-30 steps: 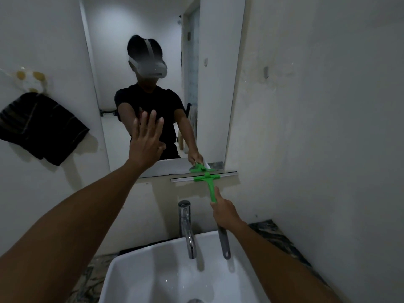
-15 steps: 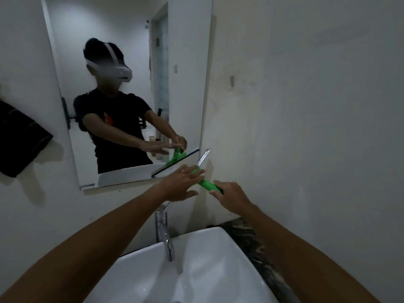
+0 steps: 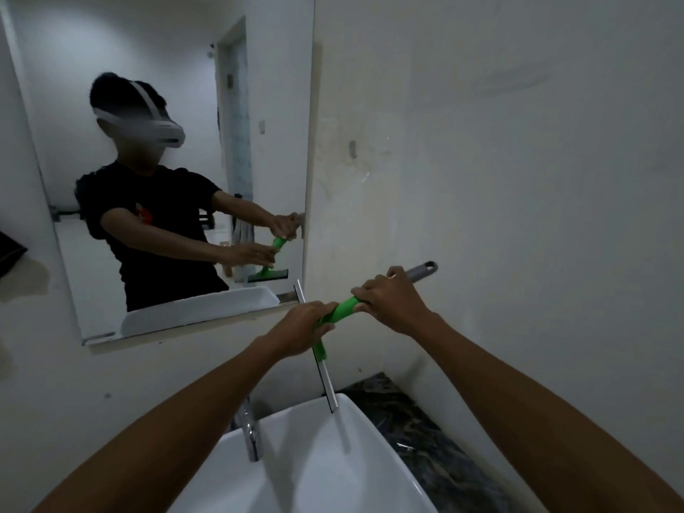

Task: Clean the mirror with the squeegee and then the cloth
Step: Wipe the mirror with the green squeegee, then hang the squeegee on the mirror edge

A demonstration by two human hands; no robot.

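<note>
Both my hands clenched on the squeegee (image 3: 342, 309): left hand (image 3: 301, 329) nearest the blade, right hand (image 3: 392, 301) up-handle; mirror (image 3: 166, 179) sits up-left.

Both hands hold the green squeegee with the grey metal handle (image 3: 342, 308) above the white sink (image 3: 355, 472): left hand (image 3: 301, 329) near the blade, right hand (image 3: 392, 299) farther up.

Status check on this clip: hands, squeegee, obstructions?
Both hands, left and right, gripping squeegee. Blade off mirror, upright over sink. No obstructions.
</note>
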